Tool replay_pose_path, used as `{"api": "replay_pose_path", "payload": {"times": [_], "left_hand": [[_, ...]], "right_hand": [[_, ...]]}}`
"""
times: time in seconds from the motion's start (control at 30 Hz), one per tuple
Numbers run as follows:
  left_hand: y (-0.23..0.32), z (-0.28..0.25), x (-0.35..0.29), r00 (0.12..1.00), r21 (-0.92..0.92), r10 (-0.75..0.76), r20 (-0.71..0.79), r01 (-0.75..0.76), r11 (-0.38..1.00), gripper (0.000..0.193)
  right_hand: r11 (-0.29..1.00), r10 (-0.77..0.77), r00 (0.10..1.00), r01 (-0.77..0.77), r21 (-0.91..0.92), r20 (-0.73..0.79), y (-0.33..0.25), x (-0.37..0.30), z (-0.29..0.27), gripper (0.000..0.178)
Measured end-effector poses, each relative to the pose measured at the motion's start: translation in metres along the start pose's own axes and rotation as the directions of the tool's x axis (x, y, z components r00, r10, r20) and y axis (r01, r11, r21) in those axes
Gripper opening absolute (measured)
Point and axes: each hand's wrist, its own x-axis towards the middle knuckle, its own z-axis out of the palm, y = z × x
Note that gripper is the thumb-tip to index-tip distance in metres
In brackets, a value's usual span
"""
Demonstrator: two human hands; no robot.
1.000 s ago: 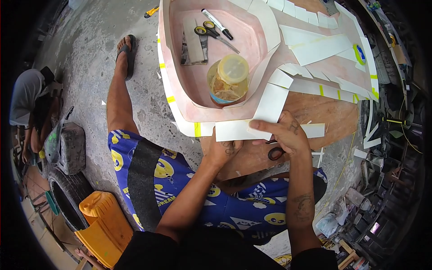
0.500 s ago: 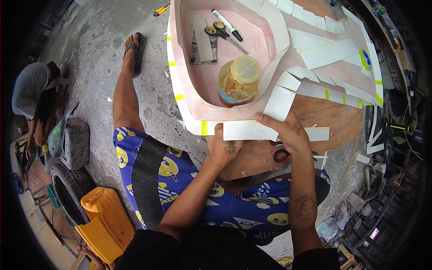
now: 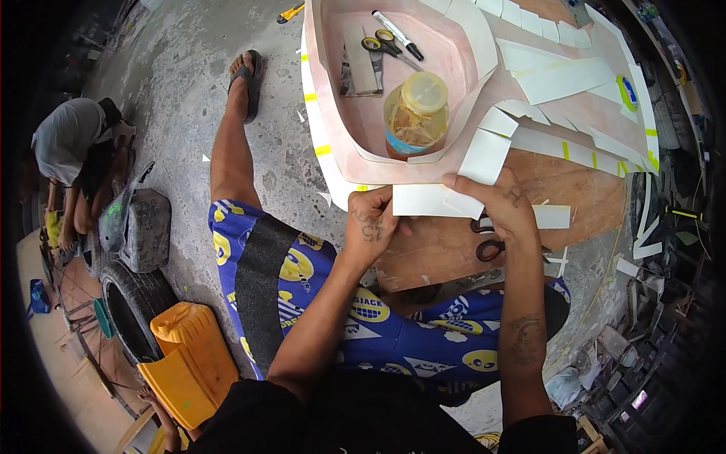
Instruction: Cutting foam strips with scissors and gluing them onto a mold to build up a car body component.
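Note:
A white card strip [image 3: 423, 201] lies along the near rim of a pink moulded shell [image 3: 333, 91]. My left hand [image 3: 369, 228] is closed at the strip's left end, fingertips partly beneath it. At the other end my right hand [image 3: 510, 210] pinches the strip, thumb on top and fingers hidden below. Another white strip [image 3: 485, 157] runs up the rim from there. Inside the shell's hollow are a jar [image 3: 416, 117] with a yellowish lid, yellow-and-black scissors [image 3: 387, 45] and a marker [image 3: 398, 35]. Dark-handled scissors [image 3: 490, 250] lie partly under my right hand.
Beneath the shell is a plywood board [image 3: 431, 261] on the concrete floor. More white card pieces [image 3: 567, 79] cover the shell's right side. A yellow cutter [image 3: 290, 13] lies at the far left. Leftward are a tire [image 3: 132, 310], a yellow jerrycan [image 3: 193, 356] and a crouching person [image 3: 72, 144].
The whole view has shifted, so the scene sits further right and higher. My left hand has moved a little outward at the strip's end, its thumb now less upright. The right hand keeps its grip.

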Motion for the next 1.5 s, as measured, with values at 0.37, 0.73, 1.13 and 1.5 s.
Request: {"api": "replay_pose_path", "payload": {"times": [0.37, 0.73, 1.13, 1.5], "left_hand": [[0.015, -0.022, -0.001, 0.986, 0.069, -0.158, -0.058, 0.162, 0.984, 0.036], [0.010, -0.024, 0.000, 0.976, -0.048, -0.217, -0.024, 0.216, 0.975, 0.036], [0.006, -0.020, 0.000, 0.989, -0.051, -0.147, -0.034, 0.145, 0.988, 0.034], [0.005, -0.023, -0.001, 0.980, -0.185, -0.200, 0.011, 0.198, 0.963, 0.033]], "right_hand": [[1.000, -0.007, 1.000, 0.007, 0.002, 0.015, 0.000, 0.001, -0.001, 0.035], [0.961, 0.151, 0.984, -0.169, -0.218, -0.099, -0.032, -0.023, -0.005, 0.029], [0.136, -0.627, 0.620, 0.683, -0.718, 0.471, 0.003, -0.039, 0.052, 0.055], [-0.057, -0.618, 0.565, 0.662, -0.748, 0.547, -0.004, -0.034, 0.053, 0.045]]}}
